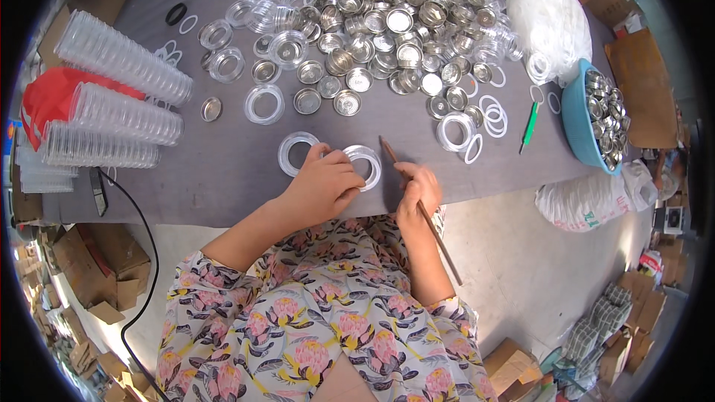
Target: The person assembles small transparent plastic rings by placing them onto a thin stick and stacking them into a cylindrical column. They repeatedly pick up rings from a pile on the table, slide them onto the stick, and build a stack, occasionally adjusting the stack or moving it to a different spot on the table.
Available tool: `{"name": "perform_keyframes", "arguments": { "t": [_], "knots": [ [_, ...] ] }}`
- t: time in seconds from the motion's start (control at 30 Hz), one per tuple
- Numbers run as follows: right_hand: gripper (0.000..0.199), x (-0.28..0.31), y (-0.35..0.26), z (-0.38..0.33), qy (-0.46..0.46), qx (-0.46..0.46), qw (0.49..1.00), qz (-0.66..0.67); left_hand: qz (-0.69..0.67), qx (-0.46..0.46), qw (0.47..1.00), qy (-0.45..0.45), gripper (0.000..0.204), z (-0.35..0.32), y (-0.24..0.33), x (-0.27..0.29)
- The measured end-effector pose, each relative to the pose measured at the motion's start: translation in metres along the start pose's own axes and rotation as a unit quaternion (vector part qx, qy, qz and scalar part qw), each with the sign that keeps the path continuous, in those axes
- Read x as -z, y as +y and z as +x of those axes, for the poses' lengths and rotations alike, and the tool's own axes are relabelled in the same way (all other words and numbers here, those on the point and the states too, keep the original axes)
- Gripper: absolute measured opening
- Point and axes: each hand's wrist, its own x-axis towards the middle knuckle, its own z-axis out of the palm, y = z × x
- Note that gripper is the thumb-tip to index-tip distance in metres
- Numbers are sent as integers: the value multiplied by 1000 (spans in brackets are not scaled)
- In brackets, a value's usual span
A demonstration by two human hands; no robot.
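Note:
My left hand (324, 182) is closed at the left side of a clear plastic ring-shaped part (375, 169), its bent fingers covering part of the rim. A similar clear ring (286, 155) lies just left of the same hand, partly behind the fingers. In my right hand (420, 192) is a thin brown stick (441, 244), gripped near its upper part, with its tip pointing up and left over the table. That tip is close to the right of the ring at my left hand and apart from it.
Silver metal caps (398, 21) are heaped at the back of the grey-covered table (208, 201). Clear cups stand in stacks (123, 56) at left. Rightward are white rings (494, 115), a green tool (530, 125) and a blue basket (579, 123) of caps. A black cable (153, 242) hangs over the front edge.

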Motion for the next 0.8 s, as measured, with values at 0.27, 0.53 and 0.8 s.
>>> {"name": "perform_keyframes", "arguments": {
  "t": [0.27,0.53,0.8],
  "knots": [
    [23,-21,6,-1,-22,102,994,-25,74,40,995,51,18,2,3,0],
    [36,-26,13,-6,-61,76,994,-40,136,43,988,56,20,3,7,3],
    [43,-29,13,-6,-69,65,995,-35,49,78,991,101,45,-3,-1,9]
  ]
}}
